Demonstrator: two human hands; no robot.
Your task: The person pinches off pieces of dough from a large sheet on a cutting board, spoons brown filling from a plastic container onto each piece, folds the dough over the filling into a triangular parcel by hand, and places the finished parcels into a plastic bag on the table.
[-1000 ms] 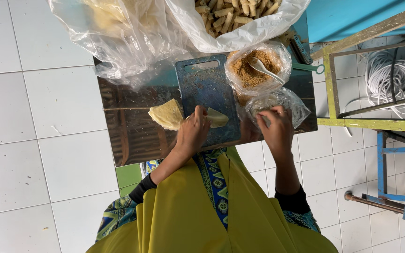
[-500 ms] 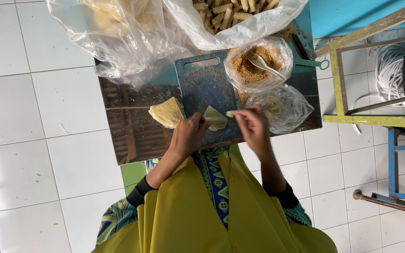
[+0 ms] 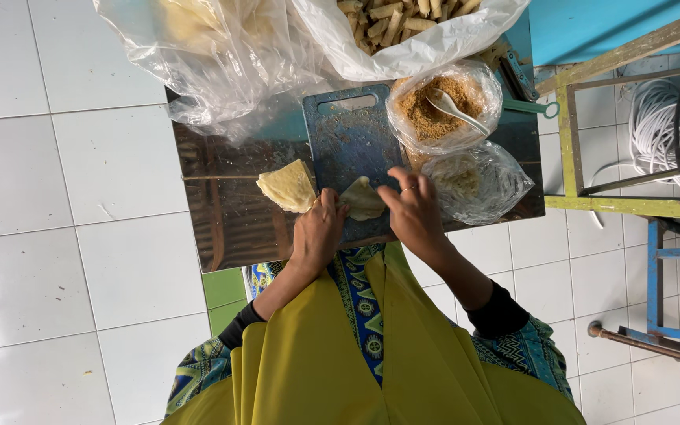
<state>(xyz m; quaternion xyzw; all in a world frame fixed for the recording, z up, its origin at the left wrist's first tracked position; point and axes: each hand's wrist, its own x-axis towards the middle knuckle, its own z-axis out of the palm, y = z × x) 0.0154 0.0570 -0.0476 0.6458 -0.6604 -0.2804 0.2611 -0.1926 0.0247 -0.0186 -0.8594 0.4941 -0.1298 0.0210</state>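
Head view: a thin, pale yellow pastry wrapper [image 3: 362,198] lies on the blue plastic cutting board [image 3: 352,142] atop the shiny metal worktop [image 3: 222,220]. The left hand [image 3: 318,232] pinches its left edge with curled fingers; the right hand [image 3: 412,208] presses down on its right corner. It looks light, limp and easily torn, best held gently by the edges.

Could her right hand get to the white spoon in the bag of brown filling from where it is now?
Probably yes: the right hand rests on the wrapper just below the open bag, and the spoon handle sticks up uncovered toward it.
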